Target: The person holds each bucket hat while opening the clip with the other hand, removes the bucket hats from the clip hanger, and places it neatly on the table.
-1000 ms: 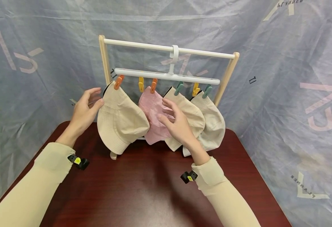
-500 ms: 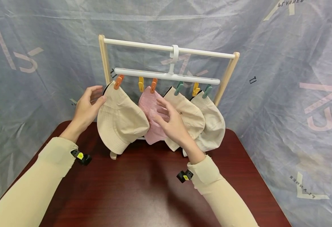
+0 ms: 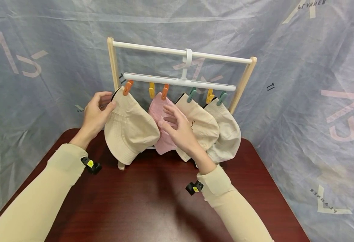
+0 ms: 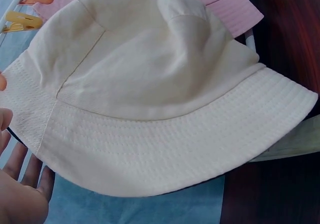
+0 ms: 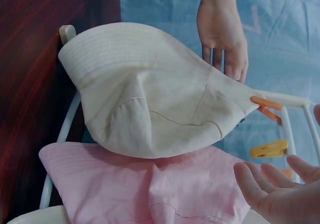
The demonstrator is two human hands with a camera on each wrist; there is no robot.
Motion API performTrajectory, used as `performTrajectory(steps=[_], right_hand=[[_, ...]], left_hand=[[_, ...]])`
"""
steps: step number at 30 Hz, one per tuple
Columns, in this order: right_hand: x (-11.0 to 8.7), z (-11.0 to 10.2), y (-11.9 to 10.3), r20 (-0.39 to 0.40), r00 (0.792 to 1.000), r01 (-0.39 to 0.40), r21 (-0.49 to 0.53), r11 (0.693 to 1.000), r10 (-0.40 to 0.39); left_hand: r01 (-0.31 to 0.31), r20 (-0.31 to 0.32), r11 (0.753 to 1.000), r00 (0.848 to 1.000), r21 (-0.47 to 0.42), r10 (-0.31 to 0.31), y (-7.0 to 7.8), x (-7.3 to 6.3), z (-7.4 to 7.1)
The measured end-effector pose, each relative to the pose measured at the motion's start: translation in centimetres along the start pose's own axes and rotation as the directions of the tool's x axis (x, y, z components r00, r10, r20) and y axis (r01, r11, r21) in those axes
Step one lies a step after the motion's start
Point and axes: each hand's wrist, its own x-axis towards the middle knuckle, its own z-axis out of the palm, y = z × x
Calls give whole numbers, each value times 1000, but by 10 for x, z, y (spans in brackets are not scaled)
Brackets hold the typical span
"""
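Observation:
A cream bucket hat (image 3: 131, 129) hangs by its brim from an orange clip (image 3: 127, 88) at the left of the white hanger (image 3: 177, 81). My left hand (image 3: 95, 112) is at this hat's upper left brim edge, its fingers loosely bent and passing behind the edge. In the left wrist view, the fingers (image 4: 25, 171) partly disappear behind the brim. My right hand (image 3: 178, 129) hovers before a pink hat (image 3: 158, 111), fingers apart and holding nothing. Its palm side shows in the right wrist view. The pink hat hangs from a second orange clip (image 3: 164, 92).
Right of the pink hat hang a beige hat (image 3: 205, 124) and an off-white hat (image 3: 229, 134) on green clips. Yellow clips (image 3: 151, 90) sit between. A wood-and-white rack (image 3: 244, 84) carries the hanger on the dark red table (image 3: 152, 201); grey cloth surrounds it.
My left hand has moved right and slightly up to the cream hat's brim edge. My right hand has drifted left across the pink hat, uncovering more of the beige one.

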Motion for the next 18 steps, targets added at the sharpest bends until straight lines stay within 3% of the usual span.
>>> performTrajectory(steps=[8,18], right_hand=[[-3,2,0,16,999,-46,-4,999,46],[-2,4,2,26,999,-44,-10,999,44]], left_hand=[[-17,-37,1000,999,-20,17,-3,0,5],[-15,-48,1000,999,-22,14,-3,-1,6]])
